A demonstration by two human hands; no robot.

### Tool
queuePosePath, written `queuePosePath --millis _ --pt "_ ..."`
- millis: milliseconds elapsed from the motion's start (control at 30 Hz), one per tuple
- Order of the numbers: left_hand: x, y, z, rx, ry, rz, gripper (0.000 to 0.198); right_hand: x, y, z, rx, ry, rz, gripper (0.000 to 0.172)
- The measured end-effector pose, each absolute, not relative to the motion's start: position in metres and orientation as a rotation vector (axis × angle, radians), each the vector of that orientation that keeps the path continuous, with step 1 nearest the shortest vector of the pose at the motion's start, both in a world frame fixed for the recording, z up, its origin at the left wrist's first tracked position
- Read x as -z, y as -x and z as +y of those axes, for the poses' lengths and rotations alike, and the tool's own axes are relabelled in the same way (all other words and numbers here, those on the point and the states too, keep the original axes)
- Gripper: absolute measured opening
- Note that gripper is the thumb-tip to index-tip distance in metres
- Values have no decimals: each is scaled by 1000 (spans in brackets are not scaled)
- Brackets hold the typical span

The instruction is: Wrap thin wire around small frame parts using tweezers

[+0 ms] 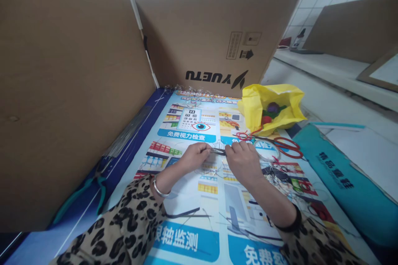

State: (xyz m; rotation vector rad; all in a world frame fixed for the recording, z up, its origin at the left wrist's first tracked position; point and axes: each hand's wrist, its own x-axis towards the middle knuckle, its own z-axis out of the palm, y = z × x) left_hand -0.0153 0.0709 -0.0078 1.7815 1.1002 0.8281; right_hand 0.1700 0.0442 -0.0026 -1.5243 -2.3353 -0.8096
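Note:
Both of my hands meet over the middle of the printed sheet (174,161). Dark-handled pliers (219,151) lie between them, their handles wrapped in my right hand (244,160), which is closed. The jaws point left toward my left hand (196,156). That hand is closed, its thumb and finger pinched at the jaw tips on something too small to make out. Thin wires (221,170) show just under the hands. To the right of my right hand lies a clear round ring (266,150), with red-handled scissors (289,148) beside it.
Cardboard panels (214,37) stand behind and at the left. A yellow bag (253,105) holding yarn balls is at the back right, near a teal box (338,178). Teal-handled pliers (102,194) and a bundle of wires (127,132) lie at the left.

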Motion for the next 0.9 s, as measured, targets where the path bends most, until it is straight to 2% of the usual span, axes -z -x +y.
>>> queuePosePath --millis 900 --pt "-3 26 73 -598 -1702 947 16 1 -171 42 848 1372 -2378 11"
